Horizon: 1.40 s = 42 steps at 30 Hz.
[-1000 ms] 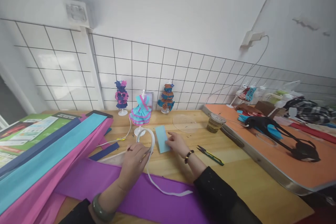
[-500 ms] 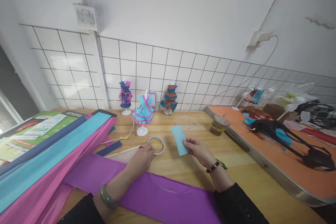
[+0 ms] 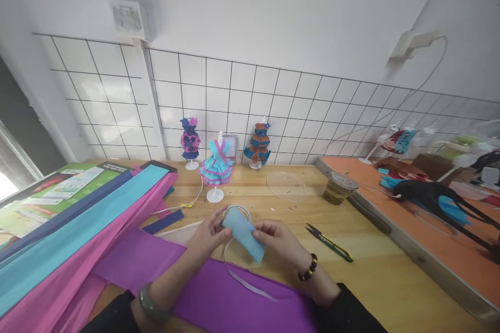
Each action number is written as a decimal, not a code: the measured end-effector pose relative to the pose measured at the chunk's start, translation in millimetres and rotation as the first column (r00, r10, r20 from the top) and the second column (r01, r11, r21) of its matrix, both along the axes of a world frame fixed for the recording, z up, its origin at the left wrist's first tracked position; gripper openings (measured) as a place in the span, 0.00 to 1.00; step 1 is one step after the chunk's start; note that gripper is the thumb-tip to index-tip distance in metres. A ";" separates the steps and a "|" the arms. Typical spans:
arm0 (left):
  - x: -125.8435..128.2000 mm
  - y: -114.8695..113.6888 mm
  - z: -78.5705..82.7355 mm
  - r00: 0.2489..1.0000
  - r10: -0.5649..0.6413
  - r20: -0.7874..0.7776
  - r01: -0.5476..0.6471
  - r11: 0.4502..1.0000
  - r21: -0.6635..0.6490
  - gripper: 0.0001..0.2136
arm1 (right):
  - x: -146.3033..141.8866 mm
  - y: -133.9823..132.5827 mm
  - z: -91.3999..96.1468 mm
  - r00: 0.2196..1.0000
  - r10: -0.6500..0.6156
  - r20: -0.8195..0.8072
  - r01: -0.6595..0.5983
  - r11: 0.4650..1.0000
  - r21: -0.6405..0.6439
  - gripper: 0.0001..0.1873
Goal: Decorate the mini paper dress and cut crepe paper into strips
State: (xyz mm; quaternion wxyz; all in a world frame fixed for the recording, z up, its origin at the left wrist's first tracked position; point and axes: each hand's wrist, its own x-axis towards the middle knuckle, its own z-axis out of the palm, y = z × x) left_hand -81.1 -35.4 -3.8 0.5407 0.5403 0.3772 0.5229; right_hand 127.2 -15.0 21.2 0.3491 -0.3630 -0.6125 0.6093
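My right hand (image 3: 279, 239) pinches a small light-blue rectangular piece of crepe paper (image 3: 245, 234) between thumb and fingers, holding it tilted above the table. At its left edge is my left hand (image 3: 211, 231), fingers curved and apart; whether they touch the piece I cannot tell. Behind the blue piece lies a roll of narrow white tape (image 3: 245, 212), partly hidden. A wide purple sheet (image 3: 234, 299) spreads beneath my forearms, with a thin pale strip (image 3: 250, 286) on it. To the right of my right hand rest thread snips (image 3: 330, 243) with green and yellow handles.
Long blue and pink crepe strips (image 3: 97, 208) lie at left. Small dress forms in ruffled dresses stand at the back, the nearest a turquoise one (image 3: 216, 164). A lidded cup (image 3: 339, 188) is at right, beside an orange-topped table (image 3: 414, 250) with a black strapped item.
My right hand has brought the blue piece left and down, uncovering the snips. My left hand has left the tape roll and risen to the piece's edge. The view has shifted slightly.
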 end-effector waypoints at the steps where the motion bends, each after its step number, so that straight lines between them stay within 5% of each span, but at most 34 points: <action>1: 1.4 -0.2 0.0 0.998 -0.012 0.062 0.013 1.000 -0.025 0.37 | -2.3 -2.5 -1.8 0.999 0.039 0.012 -0.040 0.999 0.009 0.17; 5: 4.1 -1.2 -0.2 0.997 0.040 0.064 -0.035 0.996 -0.079 0.40 | -7.2 -8.1 -5.4 0.992 0.090 0.092 -0.097 0.992 0.074 0.15; 12: 3.3 0.4 2.3 0.989 0.151 -0.005 -0.151 0.984 -0.094 0.36 | -3.2 -4.1 -9.2 0.981 -0.055 0.188 0.025 0.987 0.158 0.15; 17: 6.1 -1.9 -7.0 0.975 0.186 -0.124 -0.187 0.982 0.004 0.24 | -4.7 -8.6 -2.8 0.949 -0.216 0.228 0.077 0.865 0.496 0.11; 21: 10.1 -7.5 -10.5 0.938 0.192 -0.288 -0.178 0.981 0.075 0.19 | -12.1 -15.7 1.6 0.963 -0.180 0.201 0.027 0.805 0.593 0.09; 25: 12.4 -9.6 -8.0 0.926 0.194 -0.323 -0.175 0.981 0.089 0.15 | -16.5 -17.8 0.3 0.962 -0.185 0.200 0.036 0.812 0.582 0.07; 30: 11.9 -8.4 -6.5 0.935 0.167 -0.312 -0.144 0.985 0.098 0.11 | -13.4 -14.7 -0.4 0.953 -0.253 0.170 0.159 0.887 0.433 0.11; 37: 10.4 -7.7 -9.3 0.933 0.164 -0.321 -0.135 0.985 0.112 0.11 | -17.5 -17.9 -1.9 0.955 -0.191 0.226 0.046 0.852 0.522 0.09; 42: 11.2 -7.7 -8.1 0.939 0.164 -0.302 -0.145 0.986 0.082 0.11 | -19.7 -16.2 -6.6 0.949 -0.255 0.185 0.164 0.900 0.404 0.12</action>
